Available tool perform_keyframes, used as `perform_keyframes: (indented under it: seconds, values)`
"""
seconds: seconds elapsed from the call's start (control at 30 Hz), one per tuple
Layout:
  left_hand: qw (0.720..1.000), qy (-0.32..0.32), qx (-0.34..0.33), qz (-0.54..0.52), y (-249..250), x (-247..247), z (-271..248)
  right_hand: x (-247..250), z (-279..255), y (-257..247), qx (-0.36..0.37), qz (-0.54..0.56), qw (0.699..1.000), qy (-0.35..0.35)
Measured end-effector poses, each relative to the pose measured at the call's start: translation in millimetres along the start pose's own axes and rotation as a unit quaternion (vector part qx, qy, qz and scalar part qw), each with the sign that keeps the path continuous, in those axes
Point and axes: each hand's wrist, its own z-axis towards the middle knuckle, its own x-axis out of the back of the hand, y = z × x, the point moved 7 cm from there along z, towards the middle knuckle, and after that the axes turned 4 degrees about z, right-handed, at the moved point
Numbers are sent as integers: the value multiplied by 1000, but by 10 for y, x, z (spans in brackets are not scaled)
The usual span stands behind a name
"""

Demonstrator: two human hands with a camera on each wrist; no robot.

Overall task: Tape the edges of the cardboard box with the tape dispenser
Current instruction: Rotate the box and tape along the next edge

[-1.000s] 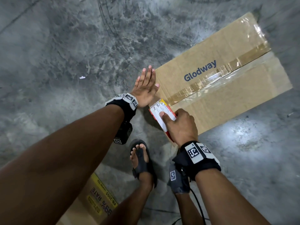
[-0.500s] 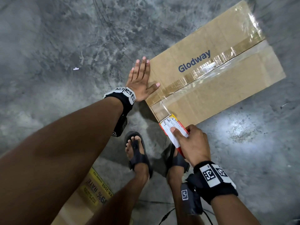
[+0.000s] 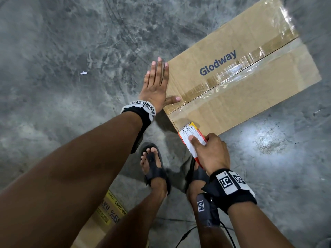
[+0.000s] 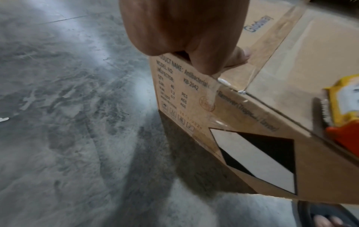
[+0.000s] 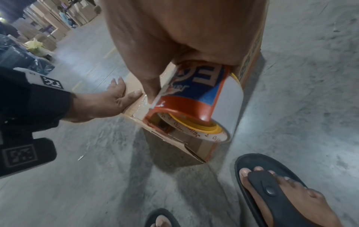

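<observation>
A brown cardboard box (image 3: 241, 104) printed "Glodway" stands on the concrete floor, its top seam covered by clear tape (image 3: 232, 76). My left hand (image 3: 157, 83) lies flat with straight fingers along the box's near-left top edge, thumb on the tape end (image 4: 240, 56). My right hand (image 3: 209, 151) grips a red and orange tape dispenser (image 3: 192, 138) at the box's near corner, index finger laid along its top. The right wrist view shows the dispenser (image 5: 194, 99) with its tape roll hanging over the box's end face. The dispenser's toothed blade (image 4: 324, 110) shows beside the box edge.
My two feet in black sandals (image 3: 154, 169) stand right behind the box's near corner. Another cardboard piece with yellow print (image 3: 107, 212) lies by my left leg. A cable (image 3: 188, 235) trails on the floor. Stacked boxes (image 5: 48, 23) stand far off.
My right hand has drawn the dispenser back off the box top, past the near edge and down the end face. The left hand stayed flat on the box's edge.
</observation>
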Motion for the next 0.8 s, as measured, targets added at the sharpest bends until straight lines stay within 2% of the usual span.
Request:
perform_keyframes:
  seconds: [0.1,0.17,0.27,0.63,0.7,0.8]
  values:
    - [1000,15,20,0,133,-30,-177,6,-17,16,1,12,1000,0]
    - [999,32,-3,-26,302,-154,-374,13,-19,15,5,13,1000,2]
    - [999,17,-17,-43,413,-379,-570,7,-42,25,13,12,1000,8]
    - [999,19,-15,-20,379,-472,-520,6,-30,157,66,29,997,11]
    - [999,19,-14,-21,390,-456,-528,86,-118,371,62,43,997,13]
    - [1000,5,-9,-25,408,-442,-537,235,-392,1029,12,40,999,15]
